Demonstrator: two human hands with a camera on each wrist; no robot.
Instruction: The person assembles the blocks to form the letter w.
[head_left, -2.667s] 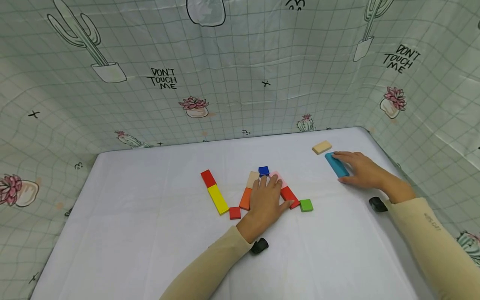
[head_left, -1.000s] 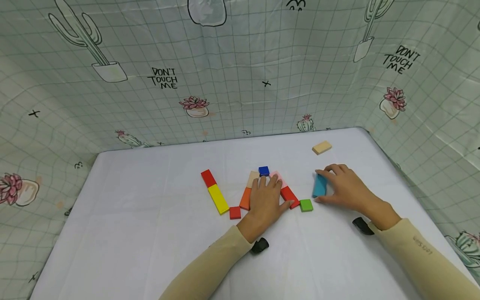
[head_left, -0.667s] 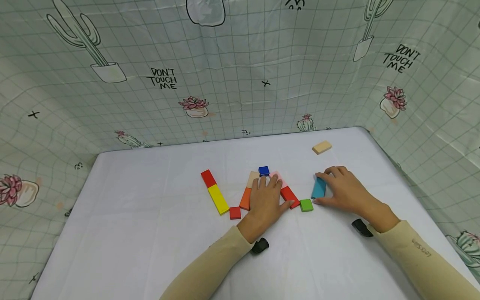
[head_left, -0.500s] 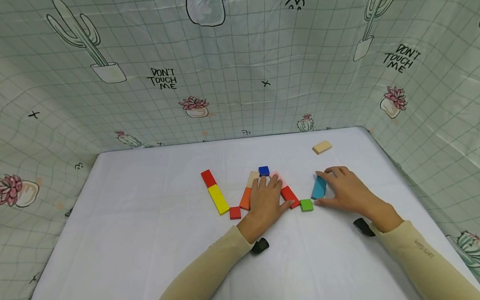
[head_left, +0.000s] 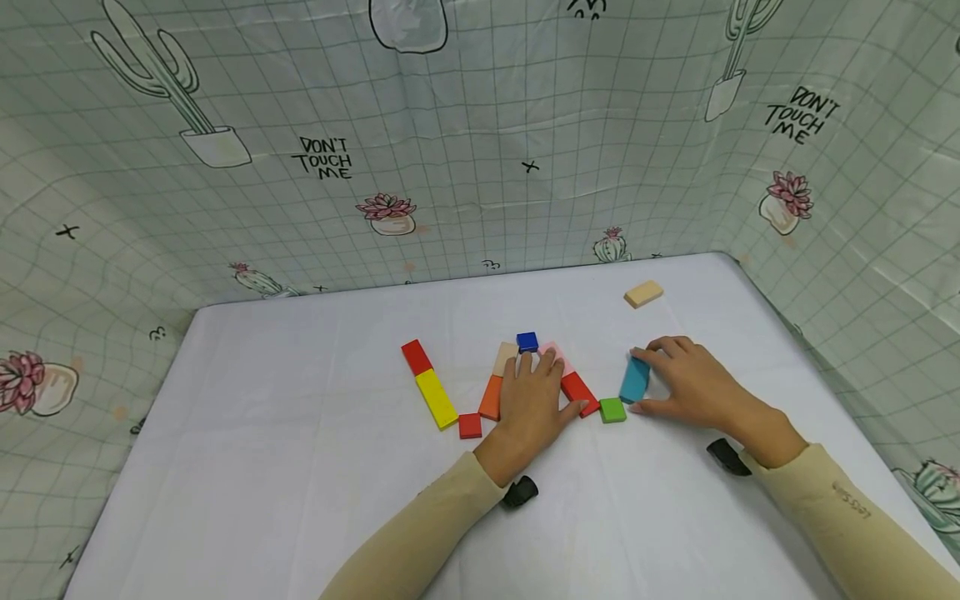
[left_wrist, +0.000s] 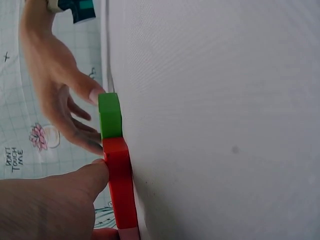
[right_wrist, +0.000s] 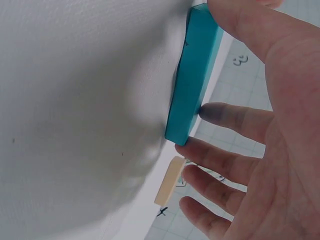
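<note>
My right hand (head_left: 697, 383) holds a teal-blue rectangular wooden block (head_left: 634, 381) between thumb and fingers; in the right wrist view, the thumb is at one end and fingertips at the other. Its near end sits close beside a green square block (head_left: 612, 411). My left hand (head_left: 528, 404) lies spread over the middle of the row, fingers extended. Under or around it are a pink block (head_left: 553, 354), a red block (head_left: 581, 393), an orange block (head_left: 491, 398) and a beige block (head_left: 505, 358). A dark blue block (head_left: 527, 342) lies just beyond its fingertips.
On the left, the zigzag row has a red block (head_left: 417, 357), a yellow block (head_left: 437, 400) and a small red square (head_left: 470, 426). A loose light-wood block (head_left: 643, 293) lies near the table's back edge. Patterned cloth (head_left: 465, 125) hangs behind the white table (head_left: 247, 467).
My right hand has brought the teal-blue block leftward and nearer, turning it, from the table's right side to beside the green block. My left hand has stayed in place.
</note>
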